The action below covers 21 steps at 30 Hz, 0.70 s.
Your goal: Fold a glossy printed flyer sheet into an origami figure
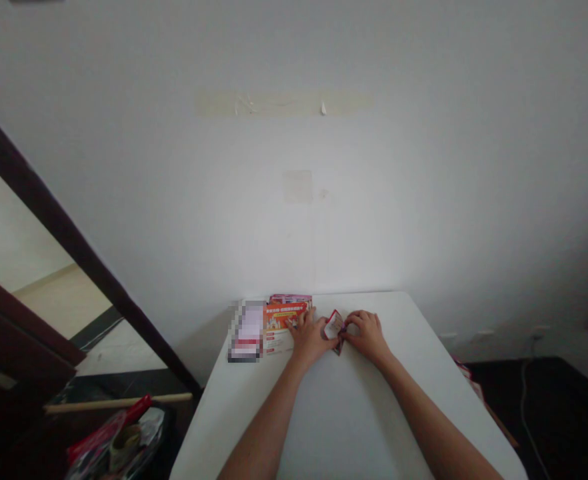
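A small folded piece of printed paper (333, 324), white and dark red, sits between my two hands on the white table. My left hand (309, 337) has its thumb and index finger at the paper's left side. Its other fingers are spread over the edge of an orange and white printed flyer (280, 325). With bent fingers, my right hand (368, 335) pinches the paper's right side. The exact grip of the fingertips is partly hidden.
Left of the flyer lies a pixelated, phone-like object (247, 331). More printed sheets (290, 299) are behind the flyer. The white table (347, 413) meets the wall (354, 240). At lower left, a filled bin (124, 443) stands near a wooden stick (124, 403).
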Available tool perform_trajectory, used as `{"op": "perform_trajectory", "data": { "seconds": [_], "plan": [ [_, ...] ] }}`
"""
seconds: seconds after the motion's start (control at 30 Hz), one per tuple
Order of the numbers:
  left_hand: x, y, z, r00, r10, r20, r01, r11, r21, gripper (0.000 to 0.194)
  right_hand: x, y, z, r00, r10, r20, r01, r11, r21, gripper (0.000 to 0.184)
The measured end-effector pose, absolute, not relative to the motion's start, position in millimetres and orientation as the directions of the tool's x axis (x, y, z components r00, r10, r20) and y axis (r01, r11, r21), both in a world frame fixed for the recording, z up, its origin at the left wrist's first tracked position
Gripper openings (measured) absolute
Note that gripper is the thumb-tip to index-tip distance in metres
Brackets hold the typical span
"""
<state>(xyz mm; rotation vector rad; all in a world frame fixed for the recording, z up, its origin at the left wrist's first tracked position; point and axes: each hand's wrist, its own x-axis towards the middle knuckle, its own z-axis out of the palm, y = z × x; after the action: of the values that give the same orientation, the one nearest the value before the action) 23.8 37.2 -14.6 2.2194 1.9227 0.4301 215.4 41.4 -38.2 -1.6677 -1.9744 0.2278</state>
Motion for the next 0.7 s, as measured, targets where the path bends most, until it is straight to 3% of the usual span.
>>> {"op": "perform_trajectory", "data": {
  "seconds": [0.23, 0.7],
  "plan": [
    [24, 38, -14, 0.124, 0.987, 0.1, 0.936, -0.15, 0.319, 0.06, 226, 49, -44, -0.151, 0.944, 0.292, 0.83, 0.282, -0.482, 0.019],
    [22, 39, -11, 0.126, 0.99, 0.065, 0.931, -0.141, 0.338, 0.065, 215, 42, -38, -0.071, 0.937, 0.342, 0.851, 0.236, -0.469, 0.016]
  ]
}}
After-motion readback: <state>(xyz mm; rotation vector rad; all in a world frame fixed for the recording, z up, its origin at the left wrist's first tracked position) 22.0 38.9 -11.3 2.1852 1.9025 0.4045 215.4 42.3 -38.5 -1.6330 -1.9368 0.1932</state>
